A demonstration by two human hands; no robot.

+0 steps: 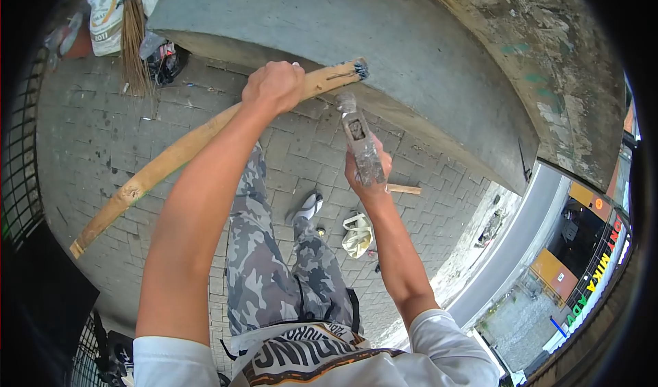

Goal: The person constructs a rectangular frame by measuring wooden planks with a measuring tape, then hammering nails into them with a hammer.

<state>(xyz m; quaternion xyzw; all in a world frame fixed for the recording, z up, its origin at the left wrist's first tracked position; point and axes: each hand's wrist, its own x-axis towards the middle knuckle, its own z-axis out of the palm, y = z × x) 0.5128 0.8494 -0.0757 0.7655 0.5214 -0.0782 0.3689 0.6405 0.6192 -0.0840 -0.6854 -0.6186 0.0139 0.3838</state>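
Observation:
My left hand point(274, 87) is closed round a long wooden strip point(175, 147) near its upper end. That end, with dark bits that look like nails and a blue-black patch, lies over the edge of a grey concrete ledge point(329, 20). The strip's other end reaches down to the lower left. My right hand point(370, 164) grips a hammer. Its worn metal head point(358, 130) points up towards the camera, just below and apart from the strip's end. A short wooden piece point(404, 189), possibly the hammer's handle, sticks out beside my right hand.
A stick broom point(133, 41), a white sack point(107, 17) and a black plastic bag point(166, 65) stand at the upper left. On the paving point(205, 92) lies a pale bag point(357, 236) near my foot. A rough wall point(548, 58) rises at right, with a road point(504, 250) beyond.

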